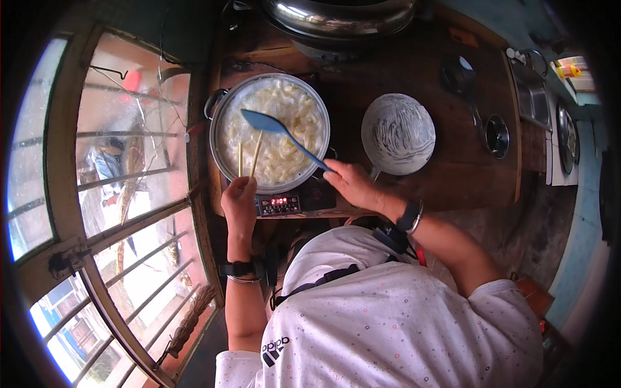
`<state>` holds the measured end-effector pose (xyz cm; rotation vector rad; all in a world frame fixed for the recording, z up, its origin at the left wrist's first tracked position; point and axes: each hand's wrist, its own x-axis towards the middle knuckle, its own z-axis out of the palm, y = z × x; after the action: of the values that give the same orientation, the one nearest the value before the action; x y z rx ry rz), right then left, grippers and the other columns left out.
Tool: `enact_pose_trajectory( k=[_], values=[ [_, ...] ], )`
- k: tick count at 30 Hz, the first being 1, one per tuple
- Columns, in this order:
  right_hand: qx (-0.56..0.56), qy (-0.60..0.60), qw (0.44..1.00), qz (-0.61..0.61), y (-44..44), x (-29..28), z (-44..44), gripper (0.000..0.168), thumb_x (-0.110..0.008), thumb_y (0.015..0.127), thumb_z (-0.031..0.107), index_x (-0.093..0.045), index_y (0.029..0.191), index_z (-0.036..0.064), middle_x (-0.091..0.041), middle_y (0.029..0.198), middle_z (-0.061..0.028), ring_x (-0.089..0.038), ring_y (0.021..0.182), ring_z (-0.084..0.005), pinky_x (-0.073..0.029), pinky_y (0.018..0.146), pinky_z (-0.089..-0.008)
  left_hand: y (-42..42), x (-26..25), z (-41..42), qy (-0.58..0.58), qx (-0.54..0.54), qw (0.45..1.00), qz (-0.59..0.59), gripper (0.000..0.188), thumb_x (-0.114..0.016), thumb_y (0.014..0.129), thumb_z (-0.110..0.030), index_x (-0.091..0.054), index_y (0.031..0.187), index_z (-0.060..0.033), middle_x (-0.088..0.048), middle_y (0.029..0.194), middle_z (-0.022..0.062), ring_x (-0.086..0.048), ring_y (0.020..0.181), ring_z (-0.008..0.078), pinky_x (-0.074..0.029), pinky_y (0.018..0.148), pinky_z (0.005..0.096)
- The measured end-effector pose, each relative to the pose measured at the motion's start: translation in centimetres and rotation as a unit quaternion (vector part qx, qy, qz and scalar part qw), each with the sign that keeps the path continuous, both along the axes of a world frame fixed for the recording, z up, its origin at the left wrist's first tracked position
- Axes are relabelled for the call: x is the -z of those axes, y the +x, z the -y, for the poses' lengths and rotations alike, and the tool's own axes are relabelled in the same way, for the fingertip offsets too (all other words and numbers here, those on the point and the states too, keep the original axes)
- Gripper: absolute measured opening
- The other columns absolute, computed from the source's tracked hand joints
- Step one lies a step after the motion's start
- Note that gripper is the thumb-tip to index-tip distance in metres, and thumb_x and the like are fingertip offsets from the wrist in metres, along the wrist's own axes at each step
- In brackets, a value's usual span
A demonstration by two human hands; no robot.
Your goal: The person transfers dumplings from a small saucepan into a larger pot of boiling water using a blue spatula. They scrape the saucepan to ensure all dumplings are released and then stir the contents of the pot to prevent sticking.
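Note:
A wide metal pot [217, 145] stands on an electric cooktop [315, 200] with a lit red display. Pale, lumpy food pieces [298, 121], perhaps dumplings or pasta, lie in its whitish, foamy liquid. At the pot's near rim, my left hand [239, 196] grips a pair of chopsticks [257, 153] whose far ends reach over the food. My right hand [354, 182] holds the handle of a blue spatula [264, 121]. The spatula's blade is over the pot, just beyond the chopstick tips. A round pan [399, 133], smeared white inside, sits beyond my right hand.
A large shiny metal vessel [339, 19] stands at the table's far side. To the right are a dark ladle [458, 75] and a small metal bowl [497, 137] on the wooden table [465, 186]. A barred window [133, 145] borders the left, close to the pot.

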<state>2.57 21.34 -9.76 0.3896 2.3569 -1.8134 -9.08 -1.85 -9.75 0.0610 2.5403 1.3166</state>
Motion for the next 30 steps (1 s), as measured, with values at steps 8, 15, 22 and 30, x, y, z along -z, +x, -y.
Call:
enact_pose_trajectory(
  k=[8,15,22,30],
  values=[
    [-0.015,-0.04,0.999,-0.014,1.4,-2.3,1.4,0.022,-0.052,0.09,0.016,-0.054,0.107,0.002,-0.058,0.075,-0.0228,-0.06,0.071,-0.0376,-0.046,0.061,-0.0398,-0.2,-0.6,0.1,0.001,-0.002,0.999,0.051,0.02,-0.058,0.087,-0.017,-0.065,0.086,0.0022,-0.053,0.063,0.001,-0.046,0.053,0.0066,-0.035,0.048,0.0229],
    [-0.016,-0.025,0.999,-0.035,0.8,-0.8,0.8,0.026,-0.052,0.091,0.017,-0.055,0.113,0.004,-0.058,0.076,-0.023,-0.06,0.065,-0.0321,-0.046,0.06,-0.0376,-0.1,-2.0,-0.3,0.113,-0.031,0.983,0.139,0.022,-0.052,0.091,-0.017,-0.062,0.082,0.0,-0.045,0.059,-0.0026,-0.039,0.043,0.0043,-0.026,0.038,0.0196],
    [0.006,-0.012,1.0,-0.018,-0.5,0.6,0.3,0.024,-0.053,0.09,0.019,-0.056,0.108,0.003,-0.06,0.076,-0.0219,-0.062,0.069,-0.034,-0.047,0.059,-0.039,0.0,-1.3,0.2,0.026,-0.016,0.99,0.137,0.025,-0.051,0.091,-0.018,-0.064,0.08,0.0,-0.047,0.057,-0.0018,-0.042,0.049,0.0051,-0.033,0.045,0.0224],
    [-0.027,-0.044,0.998,-0.026,1.8,-2.0,1.3,0.023,-0.052,0.09,0.017,-0.055,0.108,0.002,-0.059,0.076,-0.0222,-0.061,0.07,-0.036,-0.047,0.061,-0.0392,-0.3,-0.8,0.5,-0.012,0.017,0.997,0.07,0.025,-0.051,0.088,-0.017,-0.066,0.082,0.0016,-0.053,0.058,0.0025,-0.046,0.053,0.0091,-0.037,0.05,0.0268]
  ],
)
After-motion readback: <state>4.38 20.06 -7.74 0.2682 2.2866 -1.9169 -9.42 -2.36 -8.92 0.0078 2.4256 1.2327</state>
